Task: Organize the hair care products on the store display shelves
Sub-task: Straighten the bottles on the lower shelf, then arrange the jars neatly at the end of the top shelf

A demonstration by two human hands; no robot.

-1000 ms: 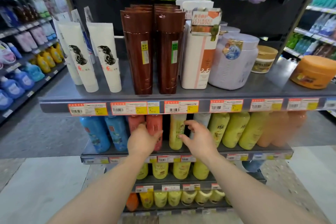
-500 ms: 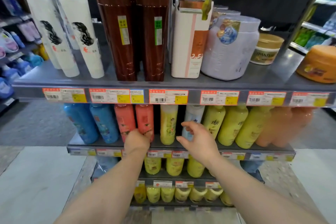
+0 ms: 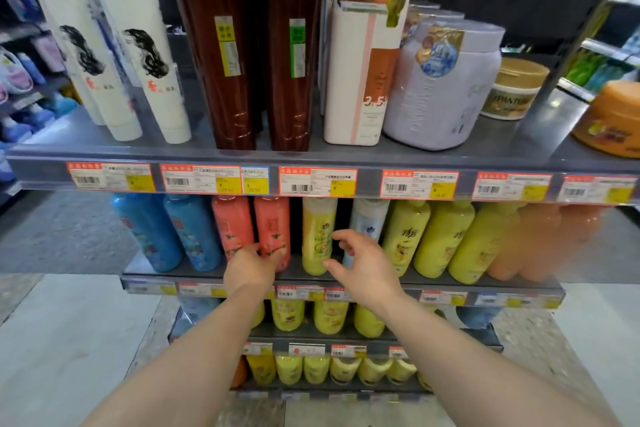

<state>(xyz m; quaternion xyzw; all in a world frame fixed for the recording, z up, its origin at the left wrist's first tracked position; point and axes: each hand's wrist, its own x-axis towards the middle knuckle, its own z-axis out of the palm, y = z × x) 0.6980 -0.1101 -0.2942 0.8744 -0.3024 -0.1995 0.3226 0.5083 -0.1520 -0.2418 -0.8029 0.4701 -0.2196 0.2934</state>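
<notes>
On the second shelf (image 3: 485,282) stand two blue bottles (image 3: 194,232), two coral bottles, a yellow bottle (image 3: 317,236), a pale white-blue bottle (image 3: 367,222), more yellow bottles (image 3: 440,239) and orange ones (image 3: 540,239). My left hand (image 3: 252,269) grips the base of the right coral bottle (image 3: 272,225). My right hand (image 3: 360,265) hovers with fingers spread in front of the yellow and pale bottles, thumb near the yellow bottle's base; whether it touches is unclear.
The top shelf (image 3: 207,154) carries white tubes (image 3: 152,55), two tall brown bottles (image 3: 291,55), a white box (image 3: 363,80), a lilac tub (image 3: 440,87), a gold-lidded jar (image 3: 512,90) and an orange jar (image 3: 613,121). Lower shelves hold yellow bottles (image 3: 329,315). An aisle shelf (image 3: 20,80) stands at left.
The view has dropped and closed in on the shelves. My left hand slid down to the coral bottle's base and closed on it. My right hand opened wider near the yellow bottle.
</notes>
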